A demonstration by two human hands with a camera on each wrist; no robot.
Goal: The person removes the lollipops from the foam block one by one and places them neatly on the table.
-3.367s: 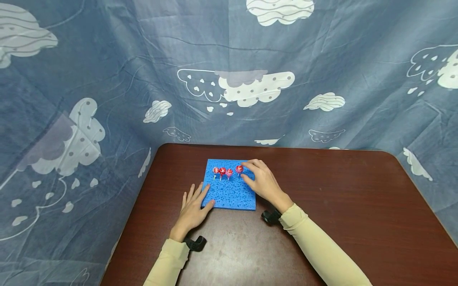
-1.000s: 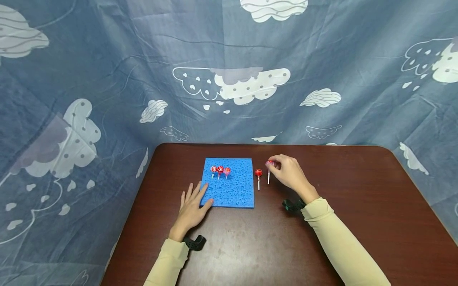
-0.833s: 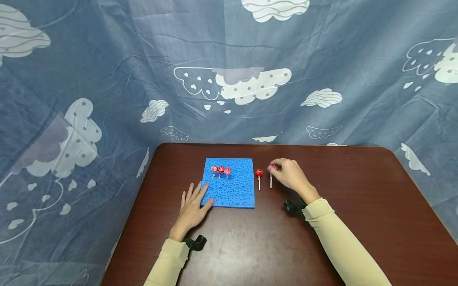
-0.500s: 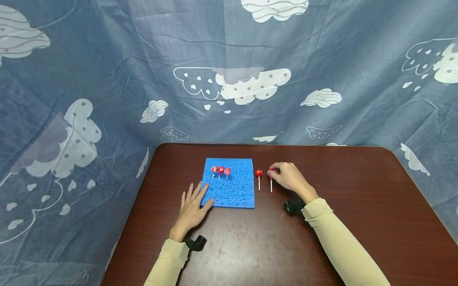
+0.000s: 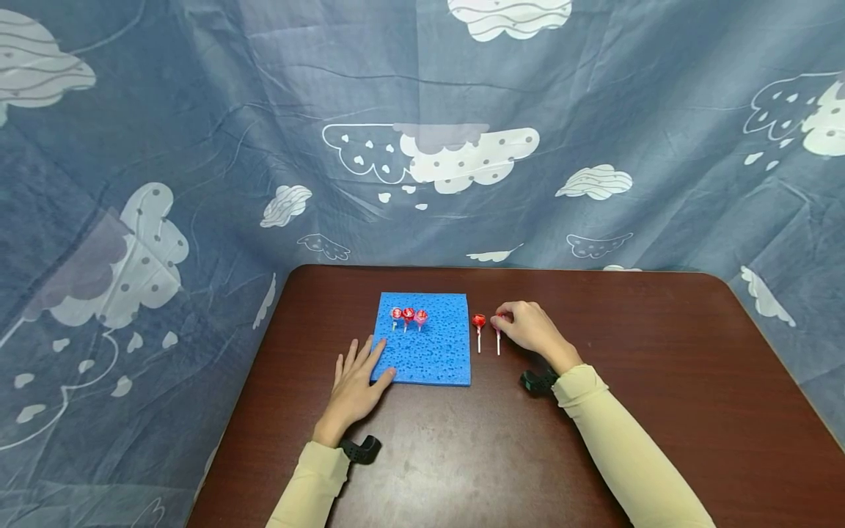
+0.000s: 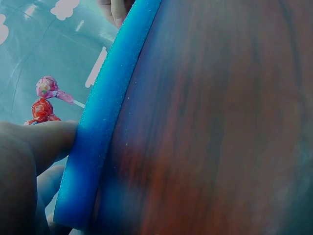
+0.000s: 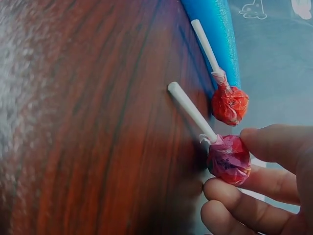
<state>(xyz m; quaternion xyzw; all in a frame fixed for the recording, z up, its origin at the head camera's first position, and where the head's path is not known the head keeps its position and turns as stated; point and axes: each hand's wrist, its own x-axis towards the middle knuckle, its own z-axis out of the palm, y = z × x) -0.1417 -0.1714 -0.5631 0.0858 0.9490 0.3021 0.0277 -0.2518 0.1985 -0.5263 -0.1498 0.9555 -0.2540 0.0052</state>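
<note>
In the head view my left hand (image 5: 356, 385) lies with spread, straight fingers on the near left corner of a blue foam board (image 5: 436, 359). The left wrist view has its thumb (image 6: 51, 139) at the board's edge. Three wrapped lollipops, a pale red one (image 5: 397, 313), a red one (image 5: 408, 314) and a pink one (image 5: 421, 317), stand upright in the foam. Right of the board my right hand (image 5: 531, 328) pinches a pink-and-red lollipop (image 7: 229, 159) by its wrapped head, stick pointing toward me. Beside it lies a red lollipop (image 7: 230, 105), stick parallel.
A dark brown table (image 5: 627, 367) carries everything, and its far edge meets a blue curtain (image 5: 422, 227) with cloud prints. Black wrist cameras sit on both wrists, the left one (image 5: 361, 449) and the right one (image 5: 540, 381).
Earlier my right hand was at a fourth lollipop over the board; now a pink-and-red one is on the table at the right, drawn nearer and slightly left. My left hand has stayed put.
</note>
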